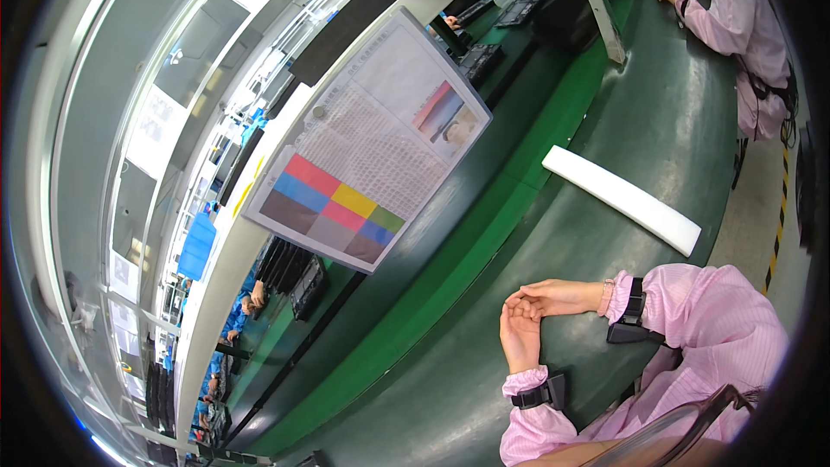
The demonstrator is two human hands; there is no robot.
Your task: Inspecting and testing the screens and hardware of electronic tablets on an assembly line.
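My left hand (521,339) rests on the dark green worktop (450,363), palm turned up, its fingers loosely bent. Across its fingertips lies my right hand (562,297), fingers stretched out and close together, so the two hands touch. No object shows in either one, though the overlapping fingers hide part of the space between them. Both forearms wear pink sleeves, each with a black wrist strap (538,393) carrying a small black box. Beyond my right arm, a long white foam-like bar (622,200) lies apart from both hands.
A printed sheet in a clear sleeve (372,143) hangs from a pale frame. A green strip (432,329) runs along the bench. Another person in pink (735,17) sits farther along it, hands together. Black parts (309,288) and blue-clad workers are across the line.
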